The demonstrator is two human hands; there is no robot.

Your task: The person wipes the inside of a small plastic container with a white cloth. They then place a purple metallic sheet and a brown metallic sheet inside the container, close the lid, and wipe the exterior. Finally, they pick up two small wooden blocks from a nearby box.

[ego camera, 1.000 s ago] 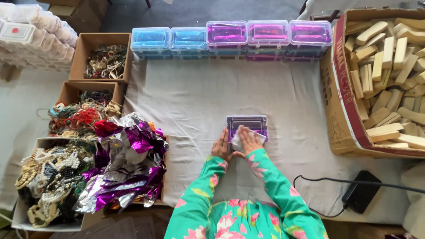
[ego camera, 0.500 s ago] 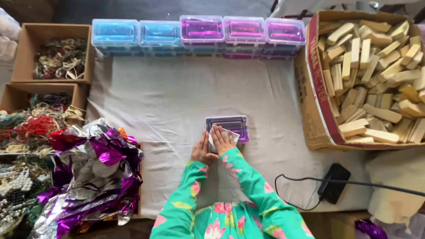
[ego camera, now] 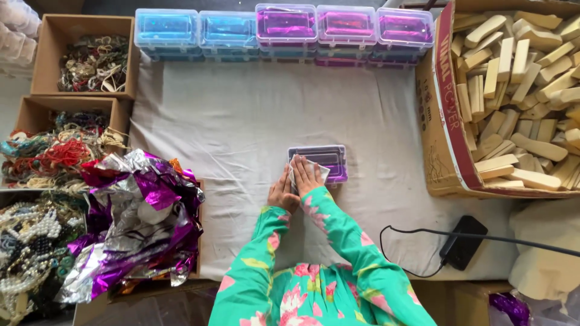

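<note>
In the head view, the right hand is lying flat, fingers spread, pressing a white cloth onto the small purple-lidded box on the grey sheet. The left hand is resting flat against the box's near-left edge, fingers together.

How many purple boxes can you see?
4. Three purple boxes sit in the back row, right of two blue ones. The fourth lies mid-cloth under the right hand, left hand beside. More may be stacked beneath.
</note>
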